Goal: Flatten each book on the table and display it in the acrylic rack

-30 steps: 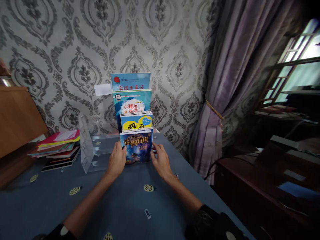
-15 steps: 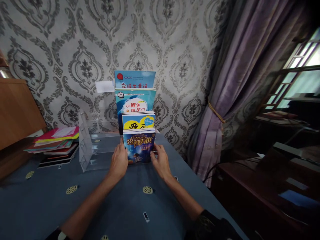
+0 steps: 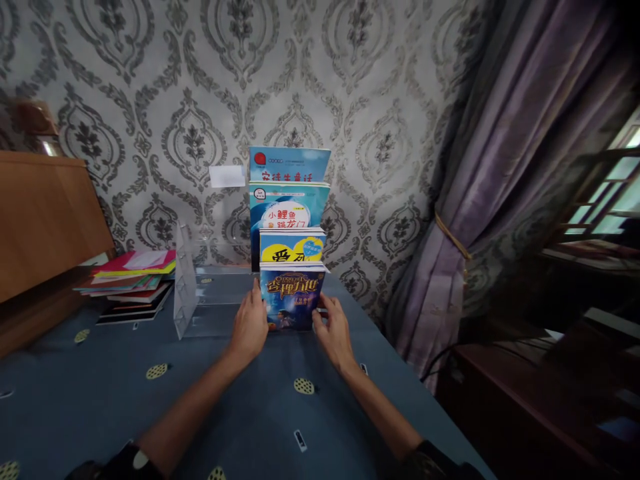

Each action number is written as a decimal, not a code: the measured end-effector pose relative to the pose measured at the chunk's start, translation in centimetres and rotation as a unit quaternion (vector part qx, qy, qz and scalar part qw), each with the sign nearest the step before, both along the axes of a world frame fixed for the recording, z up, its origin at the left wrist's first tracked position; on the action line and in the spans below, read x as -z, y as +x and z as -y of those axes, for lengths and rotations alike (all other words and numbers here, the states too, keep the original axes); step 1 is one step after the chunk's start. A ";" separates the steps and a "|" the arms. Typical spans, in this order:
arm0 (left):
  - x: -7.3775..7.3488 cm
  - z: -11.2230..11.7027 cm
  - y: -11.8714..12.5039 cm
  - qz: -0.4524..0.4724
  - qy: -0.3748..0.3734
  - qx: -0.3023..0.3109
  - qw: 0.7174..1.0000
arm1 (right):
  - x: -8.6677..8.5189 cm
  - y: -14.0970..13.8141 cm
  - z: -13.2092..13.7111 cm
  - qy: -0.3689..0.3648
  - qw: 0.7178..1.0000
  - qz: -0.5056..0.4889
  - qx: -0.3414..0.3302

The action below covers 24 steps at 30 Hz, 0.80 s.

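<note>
I have the dark blue book point(image 3: 291, 297) between my two hands, upright at the near right of the clear rack point(image 3: 185, 287). My left hand point(image 3: 251, 323) is half curled round its left edge; my right hand point(image 3: 336, 333) is half curled at its right edge, with a gap between thumb and forefinger. The fingertips behind the book are hidden, so I cannot tell how firmly they press. Behind it, each farther one showing higher, stand a yellow and blue book point(image 3: 270, 252), a teal book point(image 3: 317, 200) and, farthest, a light blue book point(image 3: 300, 163). The rack stands on the blue tablecloth point(image 3: 240, 413), and left of it lies an uneven pile of papers and books point(image 3: 135, 287).
</note>
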<state>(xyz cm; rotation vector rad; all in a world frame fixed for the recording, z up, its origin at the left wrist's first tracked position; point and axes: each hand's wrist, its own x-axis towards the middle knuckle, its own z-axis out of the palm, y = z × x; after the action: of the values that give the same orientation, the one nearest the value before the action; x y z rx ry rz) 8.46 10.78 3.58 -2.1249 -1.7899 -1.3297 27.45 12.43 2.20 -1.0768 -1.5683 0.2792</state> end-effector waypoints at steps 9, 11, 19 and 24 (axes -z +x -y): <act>0.1 0.1 -0.1 0.034 0.000 0.004 0.999 | -0.3 -0.1 0.3 -0.005 1.000 0.016 -0.009; 0.0 0.2 -0.1 0.037 -0.008 0.013 0.999 | -0.2 0.0 0.3 -0.007 1.000 0.014 -0.009; -0.2 2.4 -3.1 -0.048 -0.055 0.082 0.994 | 1.3 0.7 1.2 -0.051 0.999 0.013 0.001; -1.8 5.6 -10.7 -0.144 -0.004 0.053 0.988 | 2.6 1.8 3.2 -0.102 0.995 -0.015 -0.002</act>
<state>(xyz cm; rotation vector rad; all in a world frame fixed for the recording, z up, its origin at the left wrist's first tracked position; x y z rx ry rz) -2.20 5.17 5.37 -2.3046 -1.5914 -0.9720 29.24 9.27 -0.36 -1.2211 -1.5398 0.4648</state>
